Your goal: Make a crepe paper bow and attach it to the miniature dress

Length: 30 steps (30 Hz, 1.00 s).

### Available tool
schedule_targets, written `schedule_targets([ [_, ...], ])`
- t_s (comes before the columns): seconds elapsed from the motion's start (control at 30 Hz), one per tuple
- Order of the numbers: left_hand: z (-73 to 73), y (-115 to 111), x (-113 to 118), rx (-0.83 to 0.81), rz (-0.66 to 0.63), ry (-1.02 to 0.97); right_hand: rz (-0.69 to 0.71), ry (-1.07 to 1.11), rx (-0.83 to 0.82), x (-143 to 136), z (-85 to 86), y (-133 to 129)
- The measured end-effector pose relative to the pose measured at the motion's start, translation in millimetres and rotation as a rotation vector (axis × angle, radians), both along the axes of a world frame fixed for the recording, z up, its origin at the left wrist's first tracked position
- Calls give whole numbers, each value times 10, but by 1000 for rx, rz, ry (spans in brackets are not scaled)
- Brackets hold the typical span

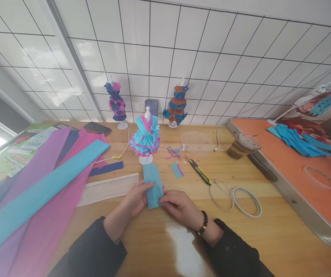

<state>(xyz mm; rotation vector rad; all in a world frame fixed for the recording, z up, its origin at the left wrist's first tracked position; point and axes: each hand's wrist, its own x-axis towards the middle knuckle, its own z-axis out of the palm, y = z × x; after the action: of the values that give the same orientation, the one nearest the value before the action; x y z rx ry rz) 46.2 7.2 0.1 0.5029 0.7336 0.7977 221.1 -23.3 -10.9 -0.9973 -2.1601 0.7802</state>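
Observation:
A light blue paper strip [153, 181] is held between both hands above the wooden table [154, 238]. My left hand [135, 198] grips its left edge, thumb on top and fingers behind it. The fingers of my right hand [179, 206] pinch the lower right corner. Just beyond the strip stands a small doll form in a blue and pink ruffled dress [145, 136]. To the right of the strip lies a small blue piece with a purple edge [177, 169], and further right are yellow-handled snips [200, 172].
Coloured paper sheets [52, 181] cover the left side, beside a white strip [107, 189]. Tape rolls [246, 202] and a lidded cup [243, 146] are at the right. Two dressed forms [117, 102] [177, 104] stand by the wall. An orange surface [292, 161] adjoins the table.

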Motion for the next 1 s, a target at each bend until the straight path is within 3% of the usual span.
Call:
schedule_targets([
  [0.43, 14, -19, 1, 11, -6, -30, 0, 43, -100, -12, -31, 0],
  [0.77, 44, -9, -11, -22, 92, 47, 81, -28, -39, -31, -28, -3],
  [1.0, 67, -20, 1, -49, 84, 32, 131, 5, -31, -21, -49, 4],
])
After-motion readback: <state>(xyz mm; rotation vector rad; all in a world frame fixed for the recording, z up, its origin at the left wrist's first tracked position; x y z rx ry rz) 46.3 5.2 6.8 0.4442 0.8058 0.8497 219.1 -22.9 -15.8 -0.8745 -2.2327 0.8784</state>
